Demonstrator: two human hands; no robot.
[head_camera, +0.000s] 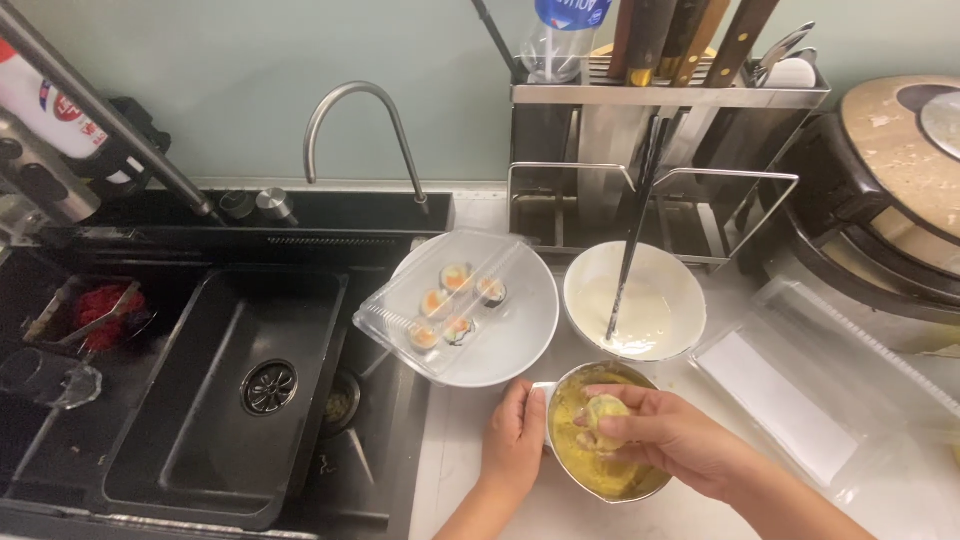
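My left hand (514, 435) grips the left rim of a small metal bowl (640, 487) holding yellow batter, low in the middle of the head view. Over that bowl my right hand (672, 436) pinches a batter-coated roll piece (603, 412). Just behind the bowl sits a white plate (520, 335) carrying a clear plastic tray (400, 320) with several sushi rolls (456, 278). To its right a white bowl (680, 305) holds pale liquid, with dark chopsticks (630, 250) leaning in it.
A black sink (225, 385) with a drain fills the left, under a curved steel tap (350, 110). A steel knife and utensil rack (665, 110) stands at the back. A clear plastic lid (800, 390) lies right, beside a round cooker (890, 190).
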